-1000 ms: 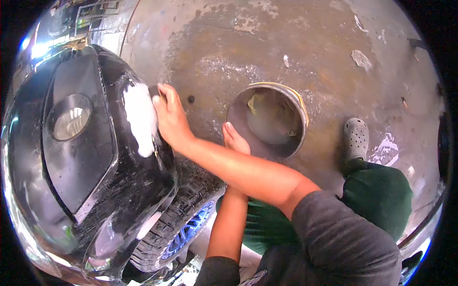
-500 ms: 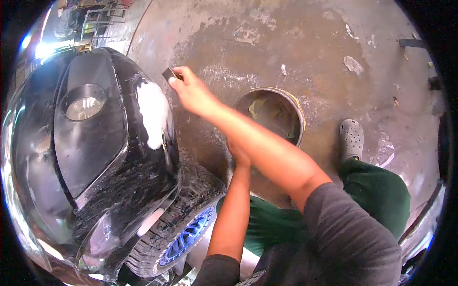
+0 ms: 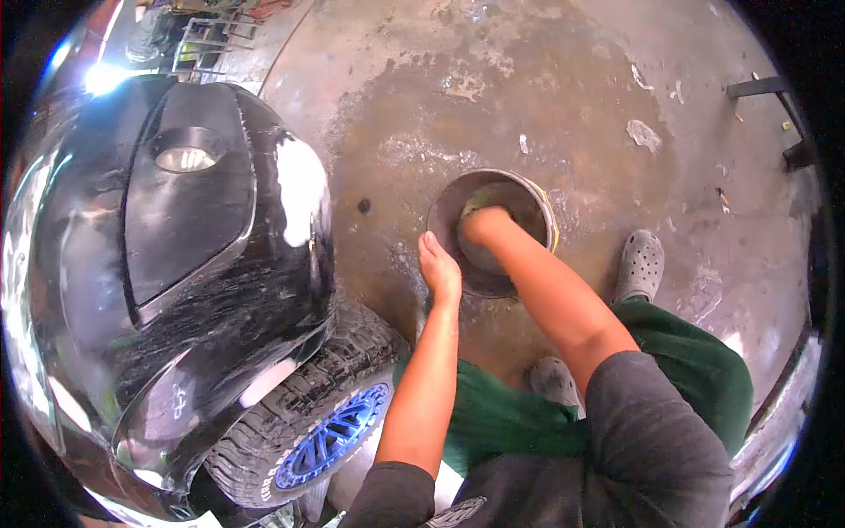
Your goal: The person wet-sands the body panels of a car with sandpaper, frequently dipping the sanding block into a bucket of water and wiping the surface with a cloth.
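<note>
My right hand (image 3: 486, 225) is down inside the round bucket (image 3: 444, 204), over cloudy water; its fingers are hidden there, so what it holds cannot be seen. Beside the bucket's left rim is my left hand (image 3: 441, 267), palm turned toward the bucket, fingers stretched out and holding nothing. To the left stands a black car bumper (image 3: 189, 207) with a white patch (image 3: 300, 192) on its corner. Neither hand touches the bumper.
A tyre with a blue rim (image 3: 333, 436) is below the bumper. Grey clogs (image 3: 641, 264) are on the wet floor (image 3: 546, 88). A dark metal stand (image 3: 759, 87) is at the upper right, and a metal frame (image 3: 214, 40) at the upper left.
My right hand has left the white patch, lifted a small dark block away, and moved right and down into the bucket. My left hand stays near the bucket's left side. The view has shifted.
</note>
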The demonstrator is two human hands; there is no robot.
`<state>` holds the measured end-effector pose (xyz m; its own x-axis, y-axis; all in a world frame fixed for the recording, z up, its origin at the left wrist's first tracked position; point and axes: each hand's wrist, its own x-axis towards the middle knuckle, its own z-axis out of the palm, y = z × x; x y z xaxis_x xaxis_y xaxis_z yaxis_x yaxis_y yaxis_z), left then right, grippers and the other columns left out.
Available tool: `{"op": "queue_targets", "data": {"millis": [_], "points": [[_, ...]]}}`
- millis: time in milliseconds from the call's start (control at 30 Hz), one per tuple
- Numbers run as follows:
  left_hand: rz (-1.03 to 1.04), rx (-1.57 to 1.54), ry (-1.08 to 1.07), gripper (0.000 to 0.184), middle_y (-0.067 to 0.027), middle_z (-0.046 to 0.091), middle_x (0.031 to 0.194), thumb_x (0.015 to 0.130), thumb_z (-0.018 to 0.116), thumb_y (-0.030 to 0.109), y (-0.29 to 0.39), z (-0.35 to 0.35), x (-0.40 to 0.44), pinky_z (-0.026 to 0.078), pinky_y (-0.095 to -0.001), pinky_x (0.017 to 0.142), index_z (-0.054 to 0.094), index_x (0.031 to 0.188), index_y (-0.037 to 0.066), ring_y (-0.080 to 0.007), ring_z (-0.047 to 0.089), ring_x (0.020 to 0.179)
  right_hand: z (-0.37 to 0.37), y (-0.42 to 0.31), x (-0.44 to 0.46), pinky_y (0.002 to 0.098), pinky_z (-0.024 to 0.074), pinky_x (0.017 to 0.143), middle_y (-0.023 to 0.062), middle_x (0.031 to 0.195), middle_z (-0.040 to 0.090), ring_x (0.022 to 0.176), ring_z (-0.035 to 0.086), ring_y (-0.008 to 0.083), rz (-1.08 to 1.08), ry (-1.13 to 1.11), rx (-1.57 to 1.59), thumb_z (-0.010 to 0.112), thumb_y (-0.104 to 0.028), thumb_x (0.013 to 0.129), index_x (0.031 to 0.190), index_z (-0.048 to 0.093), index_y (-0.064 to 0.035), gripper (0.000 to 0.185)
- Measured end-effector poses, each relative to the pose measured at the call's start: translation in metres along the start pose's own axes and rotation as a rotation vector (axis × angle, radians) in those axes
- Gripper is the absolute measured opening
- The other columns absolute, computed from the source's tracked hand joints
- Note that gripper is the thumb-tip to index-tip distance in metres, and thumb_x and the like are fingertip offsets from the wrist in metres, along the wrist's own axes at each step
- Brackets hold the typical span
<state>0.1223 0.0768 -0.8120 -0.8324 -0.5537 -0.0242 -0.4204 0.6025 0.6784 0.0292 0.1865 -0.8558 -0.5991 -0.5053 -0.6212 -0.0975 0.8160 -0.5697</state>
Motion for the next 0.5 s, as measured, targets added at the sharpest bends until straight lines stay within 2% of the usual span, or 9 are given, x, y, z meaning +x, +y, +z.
{"op": "queue_targets", "data": {"millis": [100, 167, 233, 300, 367, 433, 467, 500], "points": [[-0.032, 0.076, 0.024, 0.051, -0.0322, 0.066, 0.121, 0.112, 0.038, 0.039, -0.008, -0.011, -0.020, 0.047, -0.0512, 0.098, 0.059, 0.129, -0.004, -0.0505, 0.061, 0.116, -0.071, -0.006, -0.058, 0.0450, 0.0554, 0.096, 0.0225, 0.133, 0.067, 0.119, 0.069, 0.0325, -0.112, -0.122, 0.073, 0.061, -0.028, 0.095, 0.127, 0.073, -0.0047, 0.042], [-0.026, 0.032, 0.023, 0.049, -0.0308, 0.066, 0.121, 0.112, 0.037, 0.039, -0.026, -0.015, -0.031, 0.047, -0.0520, 0.096, 0.059, 0.127, -0.002, -0.0509, 0.060, 0.115, -0.117, -0.028, -0.109, 0.0463, 0.0553, 0.093, 0.0246, 0.124, 0.070, 0.114, 0.071, 0.0331, -0.244, 0.065, 0.257, 0.065, -0.034, 0.093, 0.126, 0.071, -0.0033, 0.046], [-0.181, 0.085, -0.016, 0.047, -0.0298, 0.066, 0.122, 0.111, 0.039, 0.039, -0.009, -0.026, -0.041, 0.047, -0.0517, 0.097, 0.060, 0.128, -0.001, -0.0501, 0.060, 0.116, -0.143, -0.072, -0.138, 0.0468, 0.0519, 0.100, 0.0220, 0.116, 0.072, 0.112, 0.068, 0.0384, -0.354, 0.308, 0.344, 0.065, -0.035, 0.094, 0.127, 0.066, -0.0010, 0.047], [-0.237, 0.022, -0.045, 0.047, -0.0287, 0.067, 0.123, 0.111, 0.040, 0.040, -0.027, -0.022, -0.034, 0.047, -0.0517, 0.098, 0.060, 0.129, 0.001, -0.0489, 0.060, 0.118, -0.135, -0.120, -0.129, 0.0459, 0.0499, 0.103, 0.0215, 0.123, 0.068, 0.120, 0.063, 0.0382, -0.667, 0.649, 0.624, 0.068, -0.029, 0.094, 0.128, 0.065, -0.0023, 0.043], [-0.211, 0.004, -0.075, 0.049, -0.0286, 0.065, 0.129, 0.110, 0.042, 0.042, -0.025, -0.022, -0.021, 0.045, -0.0517, 0.102, 0.057, 0.133, 0.001, -0.0478, 0.058, 0.123, -0.111, -0.167, -0.128, 0.0473, 0.0485, 0.104, 0.0217, 0.128, 0.063, 0.124, 0.057, 0.0415, -0.834, 0.997, 0.710, 0.072, -0.024, 0.091, 0.124, 0.066, -0.0042, 0.039], [-0.115, 0.033, -0.110, 0.056, -0.0294, 0.060, 0.139, 0.108, 0.046, 0.045, -0.005, -0.026, -0.009, 0.042, -0.0516, 0.108, 0.052, 0.141, 0.000, -0.0468, 0.053, 0.132, -0.079, -0.199, -0.123, 0.0496, 0.0459, 0.107, 0.0204, 0.137, 0.057, 0.128, 0.051, 0.0428, -0.870, 1.111, 0.744, 0.076, -0.018, 0.087, 0.127, 0.065, -0.0045, 0.043], [-0.158, 0.137, -0.046, 0.058, -0.0282, 0.058, 0.141, 0.109, 0.043, 0.047, -0.021, -0.007, -0.001, 0.042, -0.0462, 0.111, 0.050, 0.143, 0.000, -0.0418, 0.055, 0.133, -0.064, -0.207, -0.128, 0.0512, 0.0460, 0.106, 0.0196, 0.140, 0.055, 0.127, 0.053, 0.0420, -0.854, 1.102, 0.683, 0.079, -0.017, 0.086, 0.130, 0.063, -0.0050, 0.048], [-0.126, 0.120, -0.116, 0.058, -0.0289, 0.062, 0.135, 0.109, 0.042, 0.048, -0.016, -0.011, 0.002, 0.041, -0.0504, 0.111, 0.053, 0.142, 0.000, -0.0473, 0.056, 0.128, -0.044, -0.209, -0.127, 0.0529, 0.0463, 0.104, 0.0180, 0.141, 0.055, 0.125, 0.054, 0.0421, -0.881, 1.177, 0.625, 0.078, -0.015, 0.085, 0.131, 0.061, -0.0064, 0.050]]}}
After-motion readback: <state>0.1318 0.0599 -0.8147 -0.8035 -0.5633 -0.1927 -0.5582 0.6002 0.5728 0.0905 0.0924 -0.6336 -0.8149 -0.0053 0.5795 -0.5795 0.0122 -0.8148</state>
